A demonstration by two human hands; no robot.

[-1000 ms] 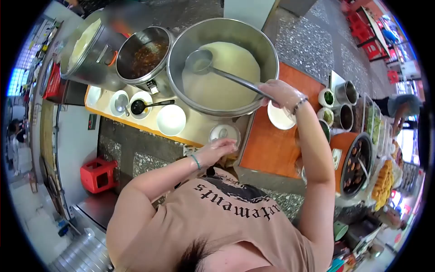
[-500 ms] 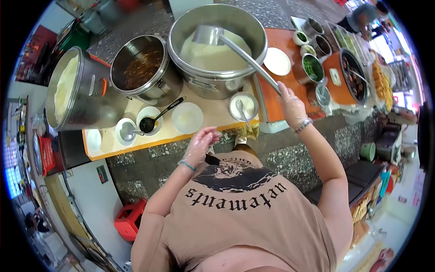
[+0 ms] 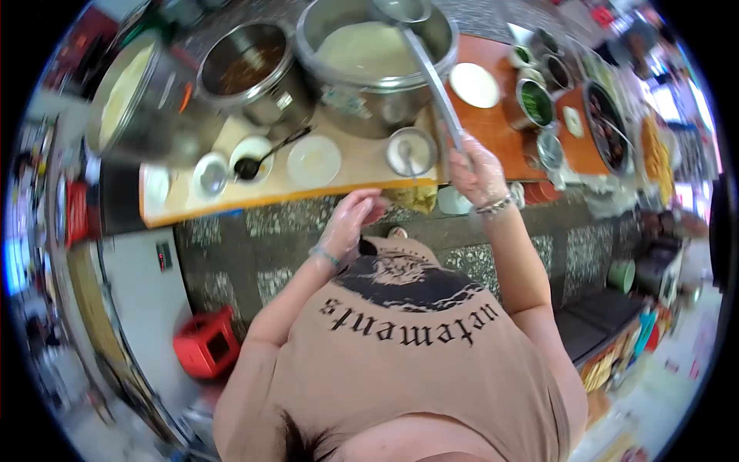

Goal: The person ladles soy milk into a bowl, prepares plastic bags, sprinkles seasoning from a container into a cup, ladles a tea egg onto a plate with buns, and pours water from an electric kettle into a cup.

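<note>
My right hand (image 3: 479, 171), in a clear plastic glove, grips the handle of a long metal ladle (image 3: 431, 73). The ladle's bowl is at the far rim of a large steel pot (image 3: 369, 83), above a pale, creamy liquid (image 3: 369, 50). My left hand (image 3: 352, 222), also gloved, hovers in front of the table edge, fingers loosely bent and nothing in them. Nearest to it on the table are a white plate (image 3: 314, 161) and a small metal bowl (image 3: 399, 158) of white contents with a spoon (image 3: 408, 158).
Left of the pot stand a pot of brown food (image 3: 250, 85) and a tall steel container (image 3: 165, 115). A black ladle (image 3: 285, 145) rests in a bowl. On the right are a white plate (image 3: 473, 85), chopped greens (image 3: 535, 102) and a dark-filled pot (image 3: 604, 127). A red stool (image 3: 206, 343) stands below.
My right hand has come down and slightly left. The ladle's bowl has risen from the liquid to the pot's far rim. My left hand has moved slightly; the whole view has shifted.
</note>
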